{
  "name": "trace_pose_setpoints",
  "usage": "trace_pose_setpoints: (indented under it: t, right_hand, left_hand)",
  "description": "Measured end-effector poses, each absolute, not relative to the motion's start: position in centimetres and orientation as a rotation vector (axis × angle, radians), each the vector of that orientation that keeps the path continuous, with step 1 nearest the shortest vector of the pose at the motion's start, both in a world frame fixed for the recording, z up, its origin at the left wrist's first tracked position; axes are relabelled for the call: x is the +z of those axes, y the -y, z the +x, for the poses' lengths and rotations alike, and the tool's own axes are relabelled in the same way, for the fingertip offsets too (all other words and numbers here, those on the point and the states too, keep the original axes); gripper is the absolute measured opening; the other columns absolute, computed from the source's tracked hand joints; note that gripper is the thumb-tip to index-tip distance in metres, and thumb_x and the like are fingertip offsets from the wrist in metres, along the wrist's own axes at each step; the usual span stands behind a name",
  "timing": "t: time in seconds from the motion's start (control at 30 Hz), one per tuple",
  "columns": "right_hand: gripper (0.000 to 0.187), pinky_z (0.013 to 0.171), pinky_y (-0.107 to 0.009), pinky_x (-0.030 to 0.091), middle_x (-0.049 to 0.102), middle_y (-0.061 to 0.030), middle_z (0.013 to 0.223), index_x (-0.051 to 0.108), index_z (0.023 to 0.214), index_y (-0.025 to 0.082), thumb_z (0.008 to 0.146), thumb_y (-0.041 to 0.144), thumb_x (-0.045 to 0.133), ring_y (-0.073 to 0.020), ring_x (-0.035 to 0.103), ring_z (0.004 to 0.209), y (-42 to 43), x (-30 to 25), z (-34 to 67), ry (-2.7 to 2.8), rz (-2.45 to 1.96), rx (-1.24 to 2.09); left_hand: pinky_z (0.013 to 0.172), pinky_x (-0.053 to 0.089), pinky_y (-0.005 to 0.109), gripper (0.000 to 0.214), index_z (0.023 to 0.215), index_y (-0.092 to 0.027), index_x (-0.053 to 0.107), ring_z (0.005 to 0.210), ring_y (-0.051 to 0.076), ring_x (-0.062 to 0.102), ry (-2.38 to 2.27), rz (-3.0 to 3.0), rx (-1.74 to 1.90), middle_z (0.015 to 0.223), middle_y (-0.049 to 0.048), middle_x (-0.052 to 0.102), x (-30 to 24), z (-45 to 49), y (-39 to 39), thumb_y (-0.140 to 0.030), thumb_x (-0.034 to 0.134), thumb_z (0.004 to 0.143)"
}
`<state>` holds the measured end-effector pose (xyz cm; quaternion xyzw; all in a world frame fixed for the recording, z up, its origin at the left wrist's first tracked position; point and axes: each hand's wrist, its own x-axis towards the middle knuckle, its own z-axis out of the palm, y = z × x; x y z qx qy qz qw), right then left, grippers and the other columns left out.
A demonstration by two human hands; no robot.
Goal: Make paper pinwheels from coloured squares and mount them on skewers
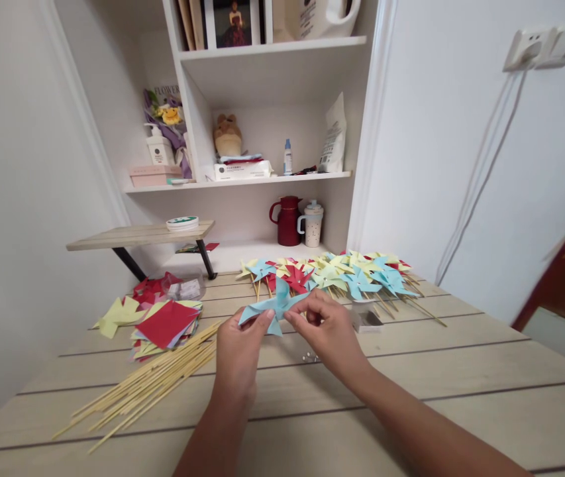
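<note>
A light blue paper pinwheel (pixel 279 303) is held up in front of me, above the table. My left hand (pixel 242 338) pinches its left side between thumb and fingers. With thumb and forefinger, my right hand (pixel 324 324) grips its right side near the centre. No stick shows on this pinwheel; its back is hidden. Wooden sticks (pixel 155 381) lie in a loose bundle left of my left hand. Under my right hand, a few small white pieces (pixel 310 357) rest on the tabletop, too small to name.
Many finished pinwheels (pixel 356 278) on sticks are heaped at the back right. Stacked coloured paper (pixel 167 324), a yellow pinwheel shape (pixel 119 316) and a clear box (pixel 185 288) are at the left. A small box (pixel 367 320) sits right. A raised wooden stand (pixel 138 235) is back left.
</note>
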<state>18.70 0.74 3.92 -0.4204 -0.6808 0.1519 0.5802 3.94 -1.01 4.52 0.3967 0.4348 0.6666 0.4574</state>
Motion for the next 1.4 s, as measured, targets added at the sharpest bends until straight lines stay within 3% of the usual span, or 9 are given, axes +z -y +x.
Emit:
trace_pose_setpoints:
  t: [0.63,1.4]
  right_hand:
    - [0.017,0.056,-0.028,0.033,0.053,0.0008,0.062,0.069,0.063,0.023,0.078,0.030,0.072,-0.0146,0.044,0.058,-0.70,4.19,18.76,1.550,-0.978,0.370]
    - [0.021,0.056,-0.027,0.034,0.048,0.0020,0.064,0.065,0.062,0.020,0.079,0.031,0.072,-0.0134,0.045,0.059,-0.85,4.20,18.68,1.584,-1.004,0.420]
  left_hand:
    - [0.071,0.050,0.026,0.025,0.080,-0.015,0.077,0.072,0.017,0.066,-1.069,1.026,1.635,0.080,0.0056,0.077,4.34,4.17,1.01,-0.031,0.085,0.062]
    - [0.078,0.053,0.032,0.039,0.084,-0.011,0.076,0.078,0.020,0.069,-1.020,0.878,1.645,0.088,0.0106,0.077,3.88,4.18,0.81,-0.034,0.090,0.056]
